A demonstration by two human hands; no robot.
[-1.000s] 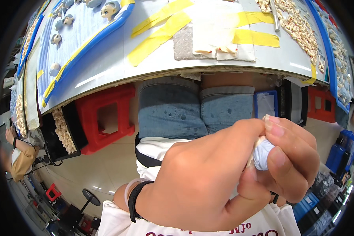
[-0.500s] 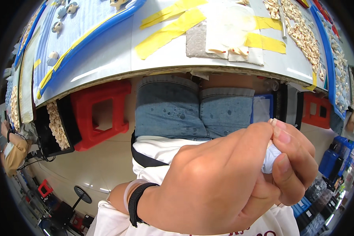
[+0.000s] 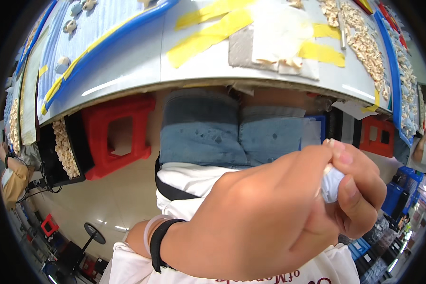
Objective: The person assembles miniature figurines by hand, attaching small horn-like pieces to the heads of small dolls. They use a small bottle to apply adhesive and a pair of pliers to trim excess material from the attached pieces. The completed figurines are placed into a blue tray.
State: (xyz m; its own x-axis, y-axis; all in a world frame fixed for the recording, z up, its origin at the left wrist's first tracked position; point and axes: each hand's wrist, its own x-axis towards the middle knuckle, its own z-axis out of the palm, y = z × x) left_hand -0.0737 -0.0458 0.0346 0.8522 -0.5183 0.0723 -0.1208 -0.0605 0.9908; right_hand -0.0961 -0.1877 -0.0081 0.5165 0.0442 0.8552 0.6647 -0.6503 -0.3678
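Observation:
My left hand (image 3: 255, 203), with a black band and a pale bracelet at the wrist, reaches across my lap from the lower left. Its fingers are curled and mostly hidden behind the back of the hand. My right hand (image 3: 362, 191) meets it on the right, thumb and fingers bent inward. Between the two is a small pale blue piece (image 3: 332, 184) with a cream edge at its top. Both hands close around it, so only one side shows and its exact kind cannot be made out.
The white table (image 3: 128, 71) ahead carries yellow tape (image 3: 210, 38), a grey pad (image 3: 240, 46) and a heap of small cream pieces (image 3: 364, 42). Blue-and-cream pieces (image 3: 69, 26) lie on a blue mat at left. Beneath are a red stool (image 3: 97, 142) and a black bin (image 3: 78, 146). Another person's arm (image 3: 16, 173) shows far left.
Both hands stay closed around the pale blue piece, which has turned slightly and shows more of its side. The right thumb and fingers have shifted a little to the right.

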